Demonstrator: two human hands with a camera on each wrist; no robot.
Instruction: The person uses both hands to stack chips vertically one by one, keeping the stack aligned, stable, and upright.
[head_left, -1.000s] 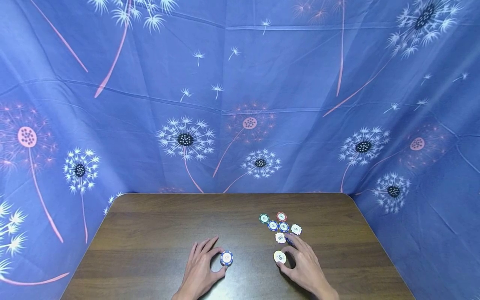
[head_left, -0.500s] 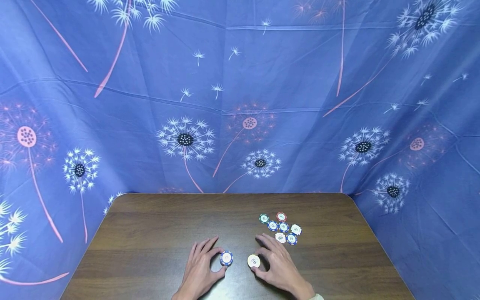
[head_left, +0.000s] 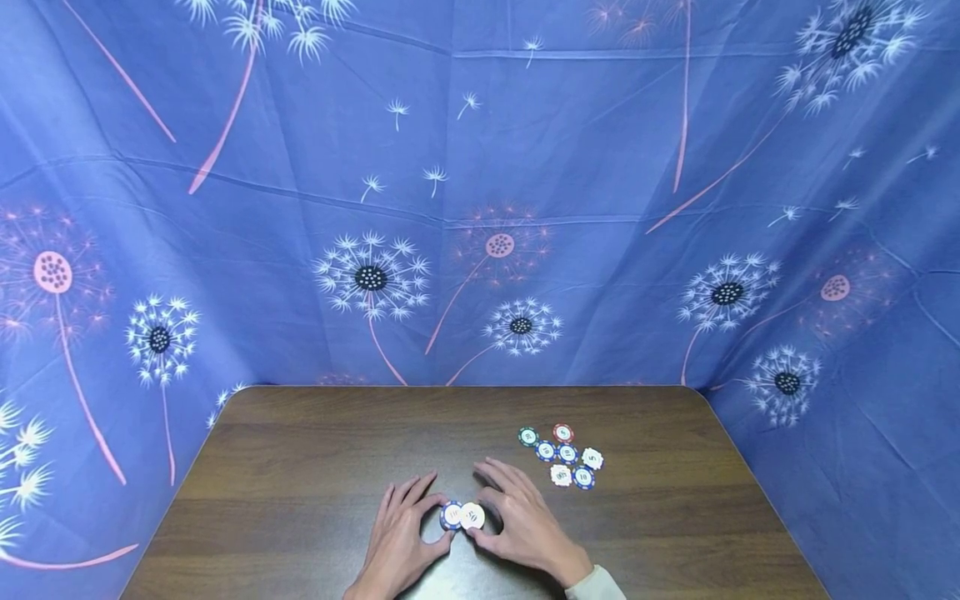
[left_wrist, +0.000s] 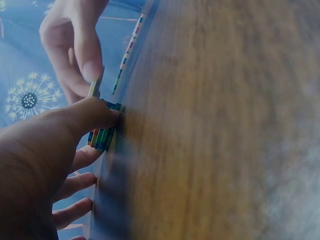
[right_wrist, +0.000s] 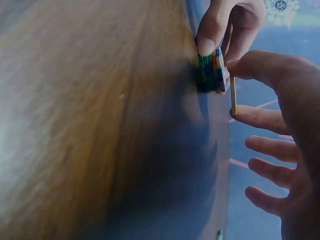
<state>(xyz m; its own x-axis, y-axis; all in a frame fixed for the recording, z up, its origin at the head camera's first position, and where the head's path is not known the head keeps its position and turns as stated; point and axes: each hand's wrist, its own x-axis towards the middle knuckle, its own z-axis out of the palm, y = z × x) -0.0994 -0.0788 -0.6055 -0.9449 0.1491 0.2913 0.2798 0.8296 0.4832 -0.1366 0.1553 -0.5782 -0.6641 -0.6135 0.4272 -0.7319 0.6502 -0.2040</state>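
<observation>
My left hand [head_left: 403,532] pinches a short stack of poker chips [head_left: 450,517] between thumb and index finger, its top chip blue-rimmed. In the right wrist view the stack [right_wrist: 212,70] stands on the tabletop, with green, blue and red edges. My right hand [head_left: 528,527] pinches one pale chip [head_left: 473,516] marked 50 by its edges, the other fingers spread. From the head this chip overlaps the stack's right side. Its yellow edge [right_wrist: 233,95] shows in the right wrist view, held slightly above the stack's level. Whether it touches the stack, I cannot tell.
Several loose chips lie flat in a cluster on the right of the table, among them a green chip [head_left: 528,437], a red chip [head_left: 563,433] and a white chip [head_left: 592,458]. Blue dandelion-print cloth [head_left: 480,167] hangs behind the brown table [head_left: 300,442] and at both sides.
My right hand has carried the pale chip leftward from beside the cluster to the stack, uncovering a blue chip there. My left hand and the stack have stayed in place.
</observation>
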